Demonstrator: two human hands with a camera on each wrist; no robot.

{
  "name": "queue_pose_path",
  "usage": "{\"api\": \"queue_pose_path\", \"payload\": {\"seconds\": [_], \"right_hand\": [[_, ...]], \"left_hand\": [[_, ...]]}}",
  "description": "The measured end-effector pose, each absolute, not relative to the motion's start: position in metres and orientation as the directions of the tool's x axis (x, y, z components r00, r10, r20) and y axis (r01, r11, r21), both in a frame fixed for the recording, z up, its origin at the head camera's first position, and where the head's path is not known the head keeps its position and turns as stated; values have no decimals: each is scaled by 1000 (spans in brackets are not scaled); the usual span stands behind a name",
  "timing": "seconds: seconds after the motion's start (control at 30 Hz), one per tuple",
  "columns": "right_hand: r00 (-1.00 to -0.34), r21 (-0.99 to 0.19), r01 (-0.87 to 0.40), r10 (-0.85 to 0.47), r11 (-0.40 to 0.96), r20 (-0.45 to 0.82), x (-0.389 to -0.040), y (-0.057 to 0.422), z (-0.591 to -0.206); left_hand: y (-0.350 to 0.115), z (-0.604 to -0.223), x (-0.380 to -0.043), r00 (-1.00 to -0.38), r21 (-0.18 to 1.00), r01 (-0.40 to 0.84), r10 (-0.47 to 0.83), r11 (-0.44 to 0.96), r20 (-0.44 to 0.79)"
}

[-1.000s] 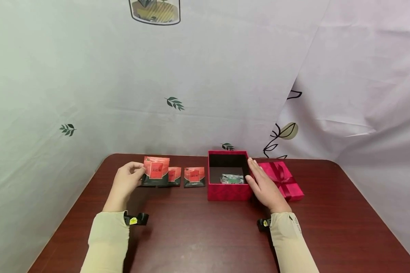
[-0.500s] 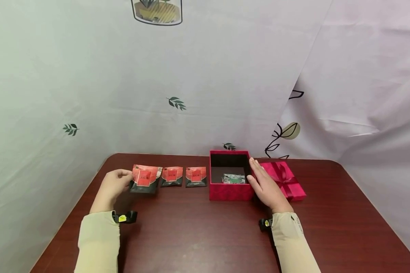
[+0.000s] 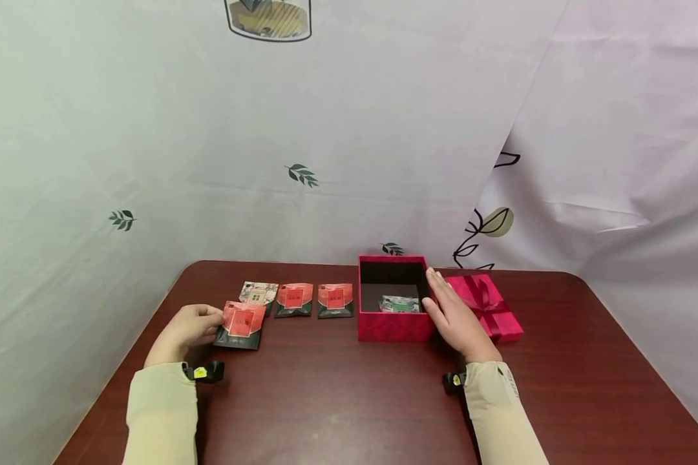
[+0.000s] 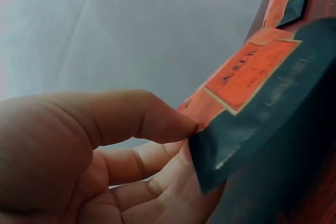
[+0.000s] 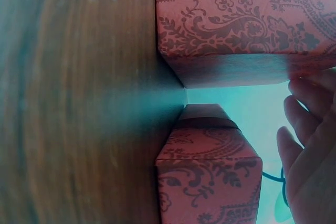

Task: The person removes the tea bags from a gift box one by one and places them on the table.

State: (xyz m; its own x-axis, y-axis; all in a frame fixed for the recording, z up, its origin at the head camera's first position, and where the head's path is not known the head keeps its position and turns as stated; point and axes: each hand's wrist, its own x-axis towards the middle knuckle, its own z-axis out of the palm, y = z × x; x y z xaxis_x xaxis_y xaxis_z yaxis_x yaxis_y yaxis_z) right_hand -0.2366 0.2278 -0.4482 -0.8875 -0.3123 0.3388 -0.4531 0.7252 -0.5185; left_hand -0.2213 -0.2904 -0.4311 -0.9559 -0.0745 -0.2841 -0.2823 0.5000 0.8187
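Note:
My left hand [image 3: 188, 329] pinches a red and dark green sachet [image 3: 240, 326] by its left edge; the left wrist view shows thumb and fingers on the corner of that sachet [image 4: 252, 87]. Just behind it lies a pale patterned sachet [image 3: 258, 292], partly covered. Two more red sachets [image 3: 293, 299] lie to the right of that one. Along the right rim of an uncovered red box [image 3: 395, 327] rests my right hand [image 3: 455, 320], fingers straight. Inside the box lies a greenish packet [image 3: 400, 303]. The right wrist view shows the fingers beside the box wall [image 5: 236, 19].
A red lid with a ribbon bow [image 3: 485, 307] lies right of the box, partly behind the right hand. Both sit on a dark red-brown table [image 3: 337, 400]. A pale printed cloth [image 3: 349, 129] hangs behind the table's far edge.
My left hand has moved left and toward me with the red sachet, lowering it. The pale sachet behind has come into view. My right hand stays at the box rim.

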Motion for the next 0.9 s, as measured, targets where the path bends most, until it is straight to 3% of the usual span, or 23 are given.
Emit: {"api": "queue_pose_path", "payload": {"seconds": [0.3,0.9], "right_hand": [[-877,-502,-469,-316,726,363,-237,228,-449],[-877,-506,-471,-321,723,357,-238,230,-451]], "left_hand": [[-290,-433,-221,-940,783,-291,-14,550,-341],[-287,-433,-219,-927,724,-331,-67,606,-368]]}}
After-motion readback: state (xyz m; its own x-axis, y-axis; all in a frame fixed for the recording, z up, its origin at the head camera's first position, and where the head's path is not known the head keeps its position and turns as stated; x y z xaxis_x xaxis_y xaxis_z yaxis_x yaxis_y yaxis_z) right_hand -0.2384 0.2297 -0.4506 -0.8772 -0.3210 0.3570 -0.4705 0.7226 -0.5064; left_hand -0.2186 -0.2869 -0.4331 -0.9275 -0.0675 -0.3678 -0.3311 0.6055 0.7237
